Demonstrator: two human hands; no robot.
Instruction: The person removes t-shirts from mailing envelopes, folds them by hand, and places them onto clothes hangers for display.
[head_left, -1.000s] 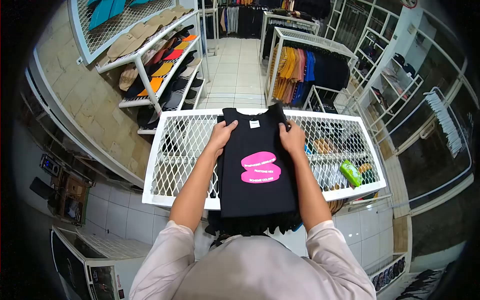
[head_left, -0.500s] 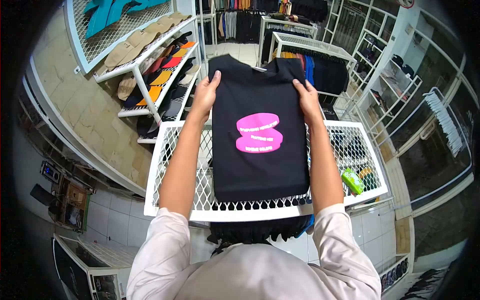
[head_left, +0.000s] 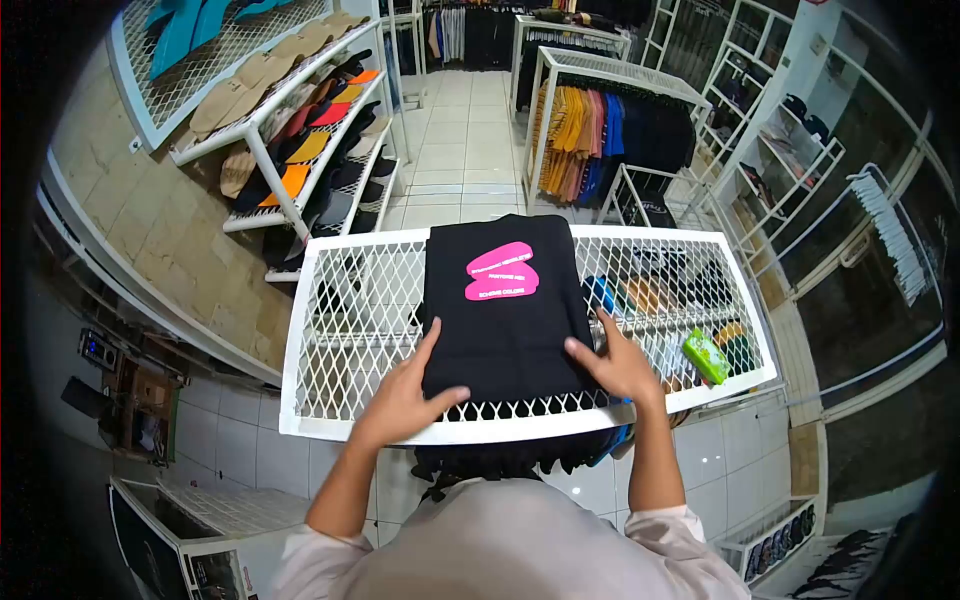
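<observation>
A folded black shirt (head_left: 505, 340) with a pink print (head_left: 502, 271) lies on the white mesh table (head_left: 360, 433). My left hand (head_left: 408, 395) is at its lower left edge, thumb and fingers spread, the thumb near the bottom hem. On the lower right edge rests my right hand (head_left: 618, 366), its thumb over the cloth and its fingers apart. Neither hand grips the shirt. A green packet (head_left: 706, 357) lies on the mesh to the right of my right hand.
Caps fill a white tiered shelf (head_left: 240, 130) at the left. Beyond the table stands a white rack with hanging shirts (head_left: 575, 140). More dark clothes hang beneath the table's front edge. Hangers (head_left: 885, 230) hang at the right.
The shirt's far end has come down and now lies folded on the table, shorter than before. Both hands have let go of its top corners and moved back to its near edge.
</observation>
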